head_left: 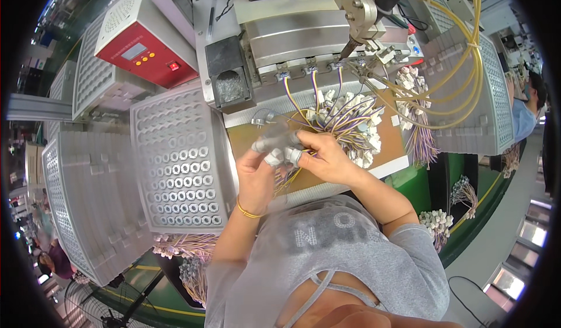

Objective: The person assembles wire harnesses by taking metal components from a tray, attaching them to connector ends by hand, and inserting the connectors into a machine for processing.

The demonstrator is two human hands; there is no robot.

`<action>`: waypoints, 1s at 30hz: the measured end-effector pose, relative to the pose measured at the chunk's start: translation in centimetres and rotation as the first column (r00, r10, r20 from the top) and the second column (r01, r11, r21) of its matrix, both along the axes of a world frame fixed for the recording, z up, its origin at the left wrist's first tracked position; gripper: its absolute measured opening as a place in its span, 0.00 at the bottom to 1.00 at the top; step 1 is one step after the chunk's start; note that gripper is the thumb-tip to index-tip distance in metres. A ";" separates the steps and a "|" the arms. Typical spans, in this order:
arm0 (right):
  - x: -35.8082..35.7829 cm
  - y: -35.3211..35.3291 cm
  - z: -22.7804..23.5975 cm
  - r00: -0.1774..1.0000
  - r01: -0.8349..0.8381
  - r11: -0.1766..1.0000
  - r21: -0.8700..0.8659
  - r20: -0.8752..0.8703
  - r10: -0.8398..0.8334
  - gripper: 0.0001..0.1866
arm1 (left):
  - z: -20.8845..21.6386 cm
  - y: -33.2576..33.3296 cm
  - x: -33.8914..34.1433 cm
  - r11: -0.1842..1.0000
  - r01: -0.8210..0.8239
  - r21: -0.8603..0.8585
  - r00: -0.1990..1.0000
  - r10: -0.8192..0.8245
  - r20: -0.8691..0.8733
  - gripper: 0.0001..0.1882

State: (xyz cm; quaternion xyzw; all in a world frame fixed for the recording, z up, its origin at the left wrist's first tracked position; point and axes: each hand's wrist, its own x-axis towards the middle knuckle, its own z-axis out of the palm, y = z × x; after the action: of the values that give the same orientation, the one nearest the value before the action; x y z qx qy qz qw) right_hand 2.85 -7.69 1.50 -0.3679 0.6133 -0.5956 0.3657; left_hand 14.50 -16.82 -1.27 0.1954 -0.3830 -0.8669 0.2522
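Observation:
My left hand (pixel 256 179) and my right hand (pixel 324 157) meet over the brown work board (pixel 245 138), fingertips capped in pale finger cots. Both are closed in a pinch, the fingers smeared by motion, so what sits between them cannot be made out. Yellow and purple wires (pixel 284 183) show just below the fingers. Right beside my right hand lies a heap of wire leads with white connectors (pixel 365 144). Beyond, three leads hang from small motor-like parts (pixel 283 75) seated along the front of a metal fixture (pixel 298 35).
Left of the board stands a clear tray (pixel 175 109) with rows of ring-shaped metal parts (pixel 187 167). Behind it are a red control box (pixel 146 53) and a black bin (pixel 231 85) of small clear pieces. A nozzle head (pixel 353 44) with yellow tubes (pixel 476 65) overhangs the right side. Stacked trays (pixel 461 94) flank it.

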 end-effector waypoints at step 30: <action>-14.6 5.5 -4.3 0.416 0.909 0.401 -0.112 0.224 -0.881 0.11 | -0.1 -0.5 -2.8 0.630 0.175 -0.757 0.924 0.160 0.347 0.11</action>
State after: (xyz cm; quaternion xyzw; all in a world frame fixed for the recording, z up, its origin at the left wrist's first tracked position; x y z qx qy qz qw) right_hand -11.71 -2.20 -2.76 0.0209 0.6208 -0.7836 -0.0146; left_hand 11.73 -17.31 -1.40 0.2312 -0.7605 -0.5624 0.2280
